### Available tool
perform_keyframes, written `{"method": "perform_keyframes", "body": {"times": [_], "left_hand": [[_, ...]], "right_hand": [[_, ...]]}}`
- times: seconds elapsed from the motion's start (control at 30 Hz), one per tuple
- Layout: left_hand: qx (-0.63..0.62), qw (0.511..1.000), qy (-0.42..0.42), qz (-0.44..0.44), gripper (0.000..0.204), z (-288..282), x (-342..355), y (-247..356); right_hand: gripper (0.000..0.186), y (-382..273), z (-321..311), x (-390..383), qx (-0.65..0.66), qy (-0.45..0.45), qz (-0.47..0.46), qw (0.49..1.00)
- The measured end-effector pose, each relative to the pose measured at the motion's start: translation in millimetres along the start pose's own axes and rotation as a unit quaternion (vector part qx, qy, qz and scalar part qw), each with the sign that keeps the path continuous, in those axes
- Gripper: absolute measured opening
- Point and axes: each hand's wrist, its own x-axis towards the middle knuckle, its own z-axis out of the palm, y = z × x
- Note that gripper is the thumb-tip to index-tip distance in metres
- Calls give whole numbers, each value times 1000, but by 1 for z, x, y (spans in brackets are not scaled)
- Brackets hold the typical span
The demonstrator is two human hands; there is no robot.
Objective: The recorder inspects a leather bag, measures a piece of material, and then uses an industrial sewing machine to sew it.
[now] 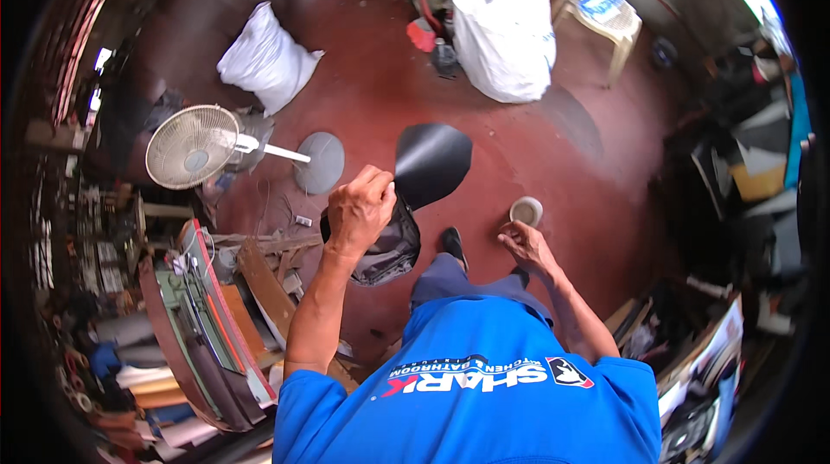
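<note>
My left hand [361, 211] is closed, with its fingers gripping a black bag. The smooth, stiff-looking black flap [432, 163] of the bag spreads out beyond my fingers, bent to a rounded shape. Below the flap shows the bag's body with a wrinkled, shiny dark lining [394, 246]. Part of the bag is hidden behind my left hand and forearm. My right hand [531, 249] is lowered on the right, fingers loosely bent and apart, holding nothing that I can see. Just past its fingertips appears a round whitish container [526, 211]; whether they touch it I cannot tell.
On the red floor [363, 40] a pedestal fan [192, 147] leans at the left, its round grey base [320, 163] near the bag. White sacks [270, 59] [501, 23] and a plastic chair [601, 10] are farther off. Stacked boards and rolls [203, 326] line the left side.
</note>
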Motion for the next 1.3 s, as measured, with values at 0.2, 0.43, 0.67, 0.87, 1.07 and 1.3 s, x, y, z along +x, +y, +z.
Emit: {"method": "perform_keyframes", "body": {"times": [0.2, 0.43, 0.67, 0.87, 1.07, 1.3], "left_hand": [[-4, 996, 47, -78, 7, -8, 50, -110], [-121, 976, 106, -148, 6, -27, 131, -240], [-114, 958, 162, -207, 6, -15, 213, -326], [-85, 945, 199, -243, 8, -6, 292, -389], [-26, 935, 210, -285, 7, -32, 354, -452], [12, 919, 228, -321, 6, -47, 389, -553]], "right_hand": [[32, -54, 60, 123, -17, -129, -5, 992], [30, -154, 107, 256, 21, -153, -29, 988], [46, -264, 119, 385, 58, -91, -197, 974], [40, -337, 148, 528, -27, -107, -400, 910], [24, -392, 167, 644, -5, -156, -436, 887], [20, -456, 226, 749, -7, -244, -410, 879]]}}
